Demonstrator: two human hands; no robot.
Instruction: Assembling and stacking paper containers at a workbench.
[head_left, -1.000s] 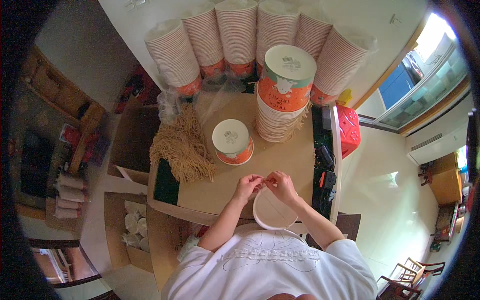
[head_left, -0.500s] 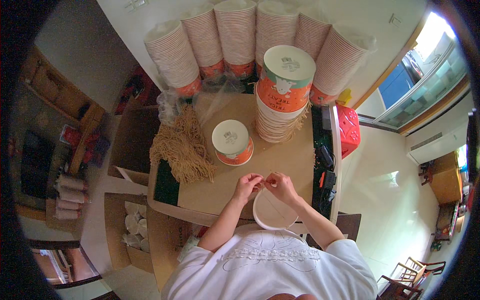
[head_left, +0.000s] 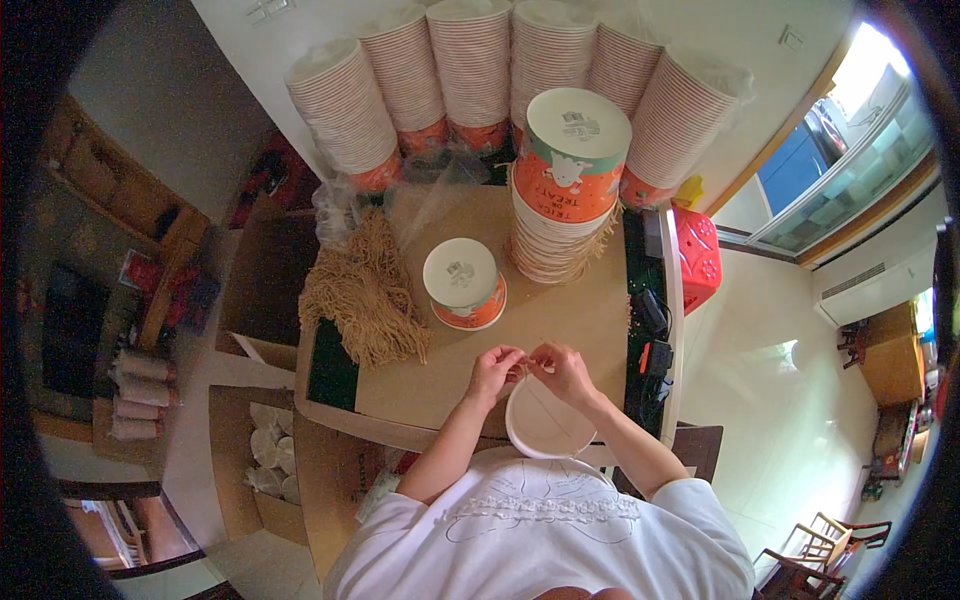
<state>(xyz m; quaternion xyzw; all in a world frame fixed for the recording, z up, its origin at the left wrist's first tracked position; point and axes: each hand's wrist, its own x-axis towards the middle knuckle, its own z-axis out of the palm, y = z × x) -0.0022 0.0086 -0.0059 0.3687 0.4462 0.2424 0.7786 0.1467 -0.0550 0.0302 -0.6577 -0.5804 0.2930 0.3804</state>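
Note:
A white paper bucket (head_left: 535,435) rests against my body at the table's front edge, its open mouth facing up. A thin tan cord (head_left: 549,412) runs across its mouth from the near rim to the far rim. At the far rim my left hand (head_left: 494,370) and my right hand (head_left: 563,372) meet, fingertips pinched together on the cord's end; the exact grip is too small to see. Beyond my left hand, an orange paper bucket (head_left: 466,290) stands upside down. A heap of loose tan cords (head_left: 370,300) lies at the table's left.
A tall stack of upside-down buckets (head_left: 570,190) stands at the back right of the brown cardboard sheet (head_left: 420,385). Wrapped bucket stacks (head_left: 470,70) line the wall. Black cables and small devices (head_left: 652,340) lie along the right edge. An open carton (head_left: 240,450) stands at lower left.
My hands stay pinched together at the bucket's far rim, with only slight finger movement. Nothing else has visibly moved.

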